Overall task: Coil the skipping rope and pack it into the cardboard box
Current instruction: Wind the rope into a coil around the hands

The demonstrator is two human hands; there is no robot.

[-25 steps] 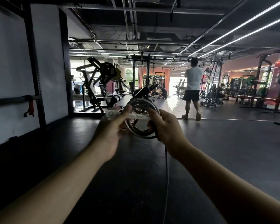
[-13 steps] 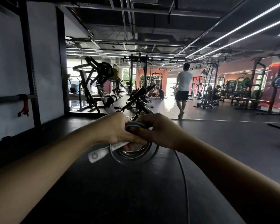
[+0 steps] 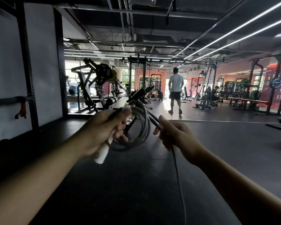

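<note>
My left hand (image 3: 102, 129) grips the white handle (image 3: 102, 153) of the skipping rope together with several grey loops of the coiled rope (image 3: 143, 127), held in front of me at chest height. My right hand (image 3: 173, 133) pinches the rope's free run just right of the coil. From that hand the loose rope tail (image 3: 178, 179) hangs down toward the floor. No cardboard box is in view.
I stand on a dark rubber gym floor (image 3: 136, 184). A white wall with a black rack upright (image 3: 27, 78) runs along the left. Weight machines (image 3: 96, 88) stand ahead. A person (image 3: 175, 90) walks away in the middle distance; racks and benches line the right.
My hands have come apart: the right hand left the coil and now holds the free rope to its right. The coil turned more upright and the white handle points downward.
</note>
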